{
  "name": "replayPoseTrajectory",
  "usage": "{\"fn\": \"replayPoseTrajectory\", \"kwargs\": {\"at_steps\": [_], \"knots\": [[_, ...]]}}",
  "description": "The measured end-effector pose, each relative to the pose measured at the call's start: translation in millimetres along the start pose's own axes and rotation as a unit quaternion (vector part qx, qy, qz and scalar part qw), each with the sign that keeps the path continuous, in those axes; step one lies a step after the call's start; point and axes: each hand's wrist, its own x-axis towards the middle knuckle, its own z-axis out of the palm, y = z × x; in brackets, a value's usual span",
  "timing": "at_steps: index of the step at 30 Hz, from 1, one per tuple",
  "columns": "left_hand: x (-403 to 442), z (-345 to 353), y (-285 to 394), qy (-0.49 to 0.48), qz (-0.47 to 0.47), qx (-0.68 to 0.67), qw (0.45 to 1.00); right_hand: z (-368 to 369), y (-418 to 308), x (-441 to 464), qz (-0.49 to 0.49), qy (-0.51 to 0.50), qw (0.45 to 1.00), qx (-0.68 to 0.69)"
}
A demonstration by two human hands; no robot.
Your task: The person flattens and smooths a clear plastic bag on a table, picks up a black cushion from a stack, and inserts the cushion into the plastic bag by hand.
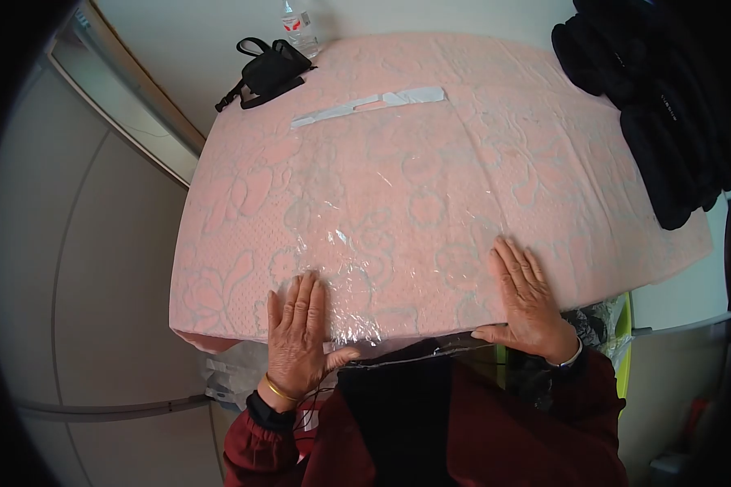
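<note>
A clear plastic bag [398,203] with a white strip at its far end lies flat on the pink patterned cloth [235,195]. My left hand [297,337] rests palm down on the bag's near left part, fingers stretched forward and thumb out to the right. On the near right side, my right hand [528,308] lies palm down, its fingers pointing away and its thumb at the cloth's front edge. Neither hand grips anything. The bag's near edge hangs past the cloth's front edge, between my hands.
A black strapped pouch [274,73] and a clear bottle [299,31] stand at the back left. Black padded items [658,122] lie at the right. Below the front right edge is a yellow-green container [624,357] with plastic-wrapped things. Grey cabinet doors [105,243] are at the left.
</note>
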Motion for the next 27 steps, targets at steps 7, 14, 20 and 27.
{"fn": "replayPoseTrajectory", "kwargs": {"at_steps": [7,14,20,27], "knots": [[-9,5,-16,0.011,0.001,0.043,0.999,0,13,-17,0.037,-0.001,0.998,-0.046],[-47,-2,-14,0.107,-0.023,-0.122,0.987,-6,18,-42,0.030,0.052,0.994,0.095],[-59,-1,21,0.149,-0.187,-0.312,0.919,6,-12,-36,0.035,0.050,0.998,0.021],[-19,3,-2,0.182,-0.235,-0.418,0.858,18,-20,-1,0.053,0.074,0.996,-0.006]]}}
